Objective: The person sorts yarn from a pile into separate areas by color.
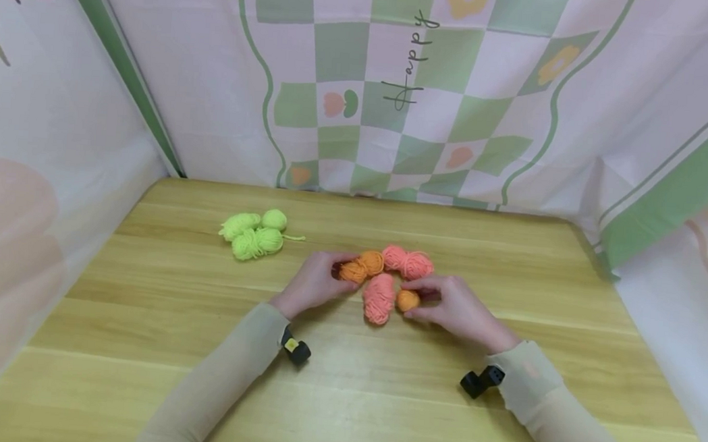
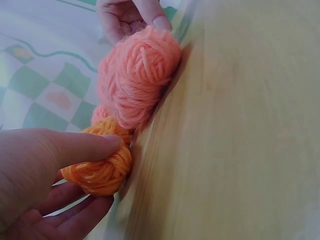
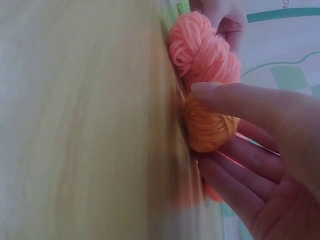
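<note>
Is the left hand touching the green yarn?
Apart: in the head view, bare table shows between the left hand and the green yarn, even its loose tail.

White printed fabric (image 1: 199,69) hangs behind and beside a wooden table (image 1: 355,403).

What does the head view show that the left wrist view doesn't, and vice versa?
Only head: the green yarn, the orange ball and both sleeves.
Only left wrist: the inner sides of the left fingers.
Both: the left hand gripping the orange skein, the nearer pink skein, the right hand, the table and the checkered cloth.
</note>
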Demonstrator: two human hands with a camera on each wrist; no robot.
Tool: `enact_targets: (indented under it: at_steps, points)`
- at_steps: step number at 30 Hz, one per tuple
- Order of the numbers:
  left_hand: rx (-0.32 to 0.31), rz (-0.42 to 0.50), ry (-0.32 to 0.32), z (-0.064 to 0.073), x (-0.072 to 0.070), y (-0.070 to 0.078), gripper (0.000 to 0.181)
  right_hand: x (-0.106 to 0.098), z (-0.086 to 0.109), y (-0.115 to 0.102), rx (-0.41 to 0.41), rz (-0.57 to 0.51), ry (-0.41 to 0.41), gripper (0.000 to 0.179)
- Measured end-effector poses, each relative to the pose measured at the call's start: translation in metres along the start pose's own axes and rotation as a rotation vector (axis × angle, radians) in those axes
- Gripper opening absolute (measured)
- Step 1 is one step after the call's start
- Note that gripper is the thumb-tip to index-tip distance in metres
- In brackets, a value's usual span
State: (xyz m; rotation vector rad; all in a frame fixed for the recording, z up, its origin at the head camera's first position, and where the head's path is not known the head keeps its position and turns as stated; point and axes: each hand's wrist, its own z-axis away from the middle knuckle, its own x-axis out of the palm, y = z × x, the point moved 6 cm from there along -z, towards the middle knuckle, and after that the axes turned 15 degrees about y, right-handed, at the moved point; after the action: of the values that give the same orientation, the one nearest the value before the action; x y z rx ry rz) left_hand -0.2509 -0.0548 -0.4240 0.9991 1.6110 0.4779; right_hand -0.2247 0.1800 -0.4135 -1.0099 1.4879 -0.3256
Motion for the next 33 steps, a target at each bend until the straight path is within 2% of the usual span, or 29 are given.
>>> enact_targets:
  at_steps: [8, 14, 19, 27, 33]
  points:
    - [-0.027, 0.040, 0.049, -0.004, -0.007, -0.004, 0.055, -0.001, 0.003, 0.003, 0.045, -0.021, 0.006, 0.051]
    - [-0.072, 0.094, 0.100, -0.014, -0.015, -0.009, 0.054, -0.002, 0.002, 0.005, 0.063, -0.019, 0.018, 0.052]
    - [-0.082, 0.135, 0.130, -0.022, -0.019, -0.015, 0.052, -0.001, 0.000, 0.008, 0.078, -0.041, 0.016, 0.052]
    - [-0.107, 0.112, 0.149, -0.030, -0.017, -0.027, 0.053, -0.001, 0.000, 0.011, 0.109, -0.061, 0.009, 0.054]
    - [-0.113, 0.110, 0.185, -0.036, -0.017, -0.034, 0.052, -0.001, 0.000, 0.011, 0.112, -0.054, 0.022, 0.054]
